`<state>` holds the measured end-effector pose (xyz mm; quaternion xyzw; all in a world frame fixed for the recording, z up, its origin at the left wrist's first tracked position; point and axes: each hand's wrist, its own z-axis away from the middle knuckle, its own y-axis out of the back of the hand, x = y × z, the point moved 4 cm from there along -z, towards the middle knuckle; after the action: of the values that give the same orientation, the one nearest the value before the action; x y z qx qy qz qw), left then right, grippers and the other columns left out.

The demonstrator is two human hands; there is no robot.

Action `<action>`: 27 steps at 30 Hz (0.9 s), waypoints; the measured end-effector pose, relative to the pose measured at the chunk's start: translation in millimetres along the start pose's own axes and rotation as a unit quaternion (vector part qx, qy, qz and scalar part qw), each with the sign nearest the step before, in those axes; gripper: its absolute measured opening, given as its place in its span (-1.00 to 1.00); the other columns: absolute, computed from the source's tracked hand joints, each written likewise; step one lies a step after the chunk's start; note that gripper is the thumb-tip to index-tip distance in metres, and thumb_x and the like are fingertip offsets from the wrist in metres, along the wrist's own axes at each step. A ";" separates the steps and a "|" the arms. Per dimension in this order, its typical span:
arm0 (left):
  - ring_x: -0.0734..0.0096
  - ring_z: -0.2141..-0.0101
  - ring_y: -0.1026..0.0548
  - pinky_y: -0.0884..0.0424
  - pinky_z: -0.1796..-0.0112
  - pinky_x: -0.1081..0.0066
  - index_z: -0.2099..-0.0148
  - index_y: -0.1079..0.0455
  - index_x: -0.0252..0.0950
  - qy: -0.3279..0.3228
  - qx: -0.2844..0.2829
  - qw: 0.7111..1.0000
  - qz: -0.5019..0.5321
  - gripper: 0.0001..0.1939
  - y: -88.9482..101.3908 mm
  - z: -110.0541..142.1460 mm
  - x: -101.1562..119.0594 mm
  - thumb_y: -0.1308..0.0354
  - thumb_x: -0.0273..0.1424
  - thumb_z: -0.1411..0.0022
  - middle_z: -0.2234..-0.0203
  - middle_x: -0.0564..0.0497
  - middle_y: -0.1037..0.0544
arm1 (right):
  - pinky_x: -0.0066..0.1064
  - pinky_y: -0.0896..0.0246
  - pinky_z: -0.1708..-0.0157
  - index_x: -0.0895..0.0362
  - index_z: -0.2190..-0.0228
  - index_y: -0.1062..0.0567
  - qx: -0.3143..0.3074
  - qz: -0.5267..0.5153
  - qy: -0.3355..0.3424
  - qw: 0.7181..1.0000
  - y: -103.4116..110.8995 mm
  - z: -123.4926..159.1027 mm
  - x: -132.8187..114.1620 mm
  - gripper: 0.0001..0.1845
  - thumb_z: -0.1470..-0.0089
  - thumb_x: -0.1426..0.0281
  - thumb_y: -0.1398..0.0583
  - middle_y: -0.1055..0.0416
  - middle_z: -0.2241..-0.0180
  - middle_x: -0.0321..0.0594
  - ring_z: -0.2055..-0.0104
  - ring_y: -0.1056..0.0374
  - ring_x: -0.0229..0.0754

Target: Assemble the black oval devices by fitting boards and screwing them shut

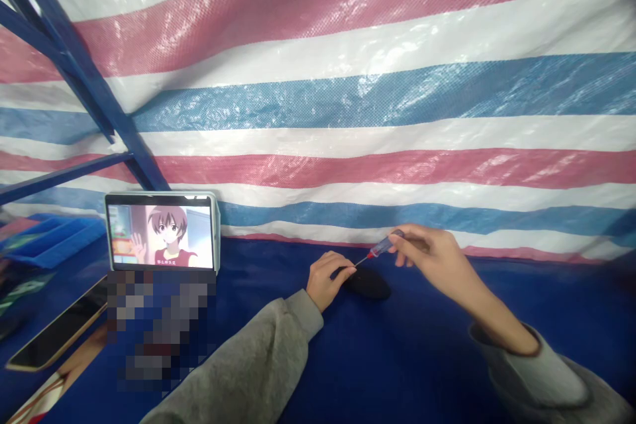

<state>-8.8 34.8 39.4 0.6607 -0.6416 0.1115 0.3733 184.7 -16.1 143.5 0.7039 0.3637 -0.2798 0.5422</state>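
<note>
fingers (pixel 400 242) of the right hand (pixel 422 255): what are they doing?

they're pinching a slim screwdriver with a translucent blue handle and thin red shaft (pixel 383 246), holding it in the air, with its tip pointing just above a flat black oval object (pixel 368 283).

where's that object lying?

it's lying on a dark blue tarpaulin table cover (pixel 447 318), right by the left hand (pixel 325 278).

and that hand?

it's curling over the object's left end, its fingers (pixel 342 265) touching it, but i can't tell whether they're gripping.

what's nearby?

a tablet in a pale case (pixel 161 232) is standing upright to the left, playing a cartoon, and a red, white and blue striped tarpaulin (pixel 377 99) is hanging behind.
</note>
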 end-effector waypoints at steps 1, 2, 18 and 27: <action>0.30 0.32 -0.50 -0.42 0.18 0.26 0.29 -0.50 -0.29 0.002 -0.006 1.000 -0.005 -0.77 0.2 -0.5 0.6 -0.11 -0.28 -0.32 0.40 -0.06 -0.57 | -0.38 -0.30 0.47 0.13 0.37 -0.47 0.006 -0.001 0.002 1.000 0.0 0.2 0.4 -0.62 -0.11 0.06 -0.12 -0.48 0.52 -0.21 0.53 -0.40 -0.21; 0.28 0.28 -0.50 -0.40 0.15 0.24 0.26 -0.50 -0.29 0.006 -0.020 1.000 -0.013 -0.78 -0.2 -1.1 1.0 -0.11 -0.27 -0.32 0.36 -0.06 -0.57 | -0.38 -0.30 0.46 0.13 0.35 -0.48 0.016 0.001 0.003 1.000 0.7 0.4 0.5 -0.63 -0.11 0.07 -0.13 -0.48 0.52 -0.22 0.52 -0.40 -0.20; 0.12 0.04 -0.38 -0.24 0.00 0.12 -0.19 -0.30 -0.16 -0.056 -0.224 0.953 -0.197 -0.43 -23.2 6.5 -3.4 -0.09 0.00 -0.24 0.11 -0.12 -0.45 | -0.38 -0.14 0.45 0.07 0.54 -0.42 0.062 0.261 0.054 0.962 14.3 0.0 -12.5 -0.70 -0.12 0.21 -0.06 -0.47 0.59 -0.27 0.53 -0.37 -0.18; 0.12 0.06 -0.38 -0.25 0.03 0.13 -0.18 -0.32 -0.17 -0.054 -0.211 0.953 -0.210 -0.40 -23.5 6.2 -4.0 -0.09 0.04 -0.21 0.13 -0.13 -0.46 | -0.39 -0.11 0.45 0.07 0.54 -0.43 0.050 0.305 0.051 0.950 6.8 -1.3 -5.7 -0.72 -0.12 0.25 -0.07 -0.48 0.57 -0.27 0.50 -0.39 -0.17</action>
<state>10.4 31.5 24.3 0.6919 -0.5169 -0.1431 0.4834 187.0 -17.1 152.2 0.8207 0.1441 -0.0823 0.5467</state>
